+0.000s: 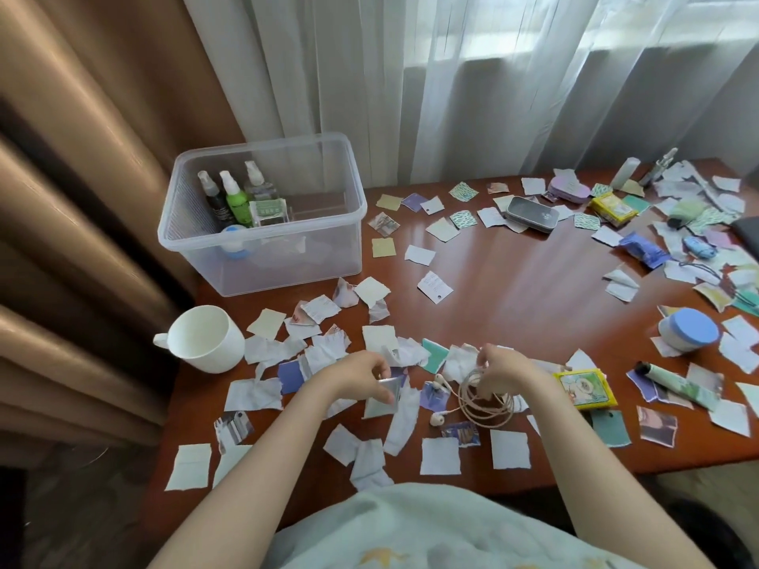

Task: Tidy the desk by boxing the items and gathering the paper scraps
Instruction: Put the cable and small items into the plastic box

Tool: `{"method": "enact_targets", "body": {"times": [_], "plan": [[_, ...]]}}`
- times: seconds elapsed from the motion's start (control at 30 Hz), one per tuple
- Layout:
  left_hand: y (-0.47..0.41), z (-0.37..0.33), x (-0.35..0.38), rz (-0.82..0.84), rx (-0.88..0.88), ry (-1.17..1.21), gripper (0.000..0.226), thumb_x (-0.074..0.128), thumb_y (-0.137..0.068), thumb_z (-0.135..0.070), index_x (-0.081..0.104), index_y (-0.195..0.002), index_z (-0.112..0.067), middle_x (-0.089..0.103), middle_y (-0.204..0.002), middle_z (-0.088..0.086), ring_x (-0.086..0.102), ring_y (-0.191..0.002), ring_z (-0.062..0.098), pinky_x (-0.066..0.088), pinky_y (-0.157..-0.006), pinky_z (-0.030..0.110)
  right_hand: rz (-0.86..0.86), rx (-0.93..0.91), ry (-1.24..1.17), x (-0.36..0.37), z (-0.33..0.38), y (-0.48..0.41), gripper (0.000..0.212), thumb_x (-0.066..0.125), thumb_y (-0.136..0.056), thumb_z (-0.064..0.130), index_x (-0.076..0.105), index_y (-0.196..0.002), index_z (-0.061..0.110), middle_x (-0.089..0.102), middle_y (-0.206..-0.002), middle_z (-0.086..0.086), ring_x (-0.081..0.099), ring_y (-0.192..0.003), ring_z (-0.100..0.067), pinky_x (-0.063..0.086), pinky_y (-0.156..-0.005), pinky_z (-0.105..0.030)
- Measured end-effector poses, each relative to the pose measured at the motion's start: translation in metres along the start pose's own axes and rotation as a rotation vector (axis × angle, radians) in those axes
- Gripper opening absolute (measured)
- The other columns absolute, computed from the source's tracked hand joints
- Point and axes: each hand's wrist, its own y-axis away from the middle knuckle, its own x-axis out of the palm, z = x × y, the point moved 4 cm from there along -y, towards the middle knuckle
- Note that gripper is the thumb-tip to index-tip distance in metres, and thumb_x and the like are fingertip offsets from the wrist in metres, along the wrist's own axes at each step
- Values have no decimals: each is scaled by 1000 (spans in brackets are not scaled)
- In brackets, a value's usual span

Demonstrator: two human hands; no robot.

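1. Near the front edge of the table (513, 289), the right grip (503, 371) pinches the top of a coiled earphone cable (484, 404), fingers curled round the loops. Both earbuds (436, 418) lie loose on the paper scraps (439, 455).
2. The left grip (361, 377) is closed on a small silvery flat piece (386, 390), just beside the coil.
3. Step in hand, as judged: bundling the cable for the clear box (287, 264) at the back left. The loops want to be even and the buds tucked in before lifting, so that nothing snags or drags the scraps.
4. Hard to make out:
   - what the silvery piece is, packet or card;
   - the right fingertips, hidden behind the hand;
   - whether the coil rests on the table or hangs;
   - the far-right items, cut off at the frame edge.
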Motion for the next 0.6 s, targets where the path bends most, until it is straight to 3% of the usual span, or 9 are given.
{"method": "enact_targets", "body": {"times": [0.1,0.23,0.33,0.47,0.53,0.6], "plan": [[0,0,-8,-79,-5,152,13,62,-88,-21,49,-85,-21,49,-83,-3,46,-74,7,38,-60,13,-70,-13,-56,-10,-2,-3,37,49,-84,4,54,-121,7,60,-117,-11,60,-102,-25,49,-76,-29],[0,-6,-11,-145,-62,363,12,54,-93,-22,48,-104,-20,54,-112,5,55,-98,18,45,-60,14,-65,-27,-194,-17,-3,-2,30,48,-87,4,58,-115,8,63,-96,-7,59,-75,-18,40,-50,-19],[1,-11,-5,-137,-80,542,13,51,-95,-14,49,-106,-20,52,-130,12,56,-115,27,52,-71,22,-45,-11,-184,-14,-3,0,32,47,-89,7,55,-119,7,58,-97,-6,57,-81,-19,40,-53,-20],[1,-14,6,-99,-106,651,14,50,-96,-11,50,-108,-19,51,-133,14,54,-118,28,52,-78,28,-46,61,-193,-5,-7,2,38,55,-85,7,50,-123,7,56,-103,-8,58,-94,-23,45,-69,-26],[1,-15,9,-87,-119,651,15,51,-95,-12,50,-108,-19,51,-133,13,55,-118,27,52,-78,27,-56,71,-236,-4,-8,2,36,54,-85,5,52,-121,5,57,-102,-8,61,-94,-24,47,-67,-27],[1,-15,10,-70,-114,669,15,51,-96,-12,50,-109,-19,52,-132,12,56,-112,24,52,-76,25,-46,57,-263,-8,-9,3,34,55,-84,2,56,-119,4,59,-100,-8,60,-84,-21,44,-55,-21]]}}
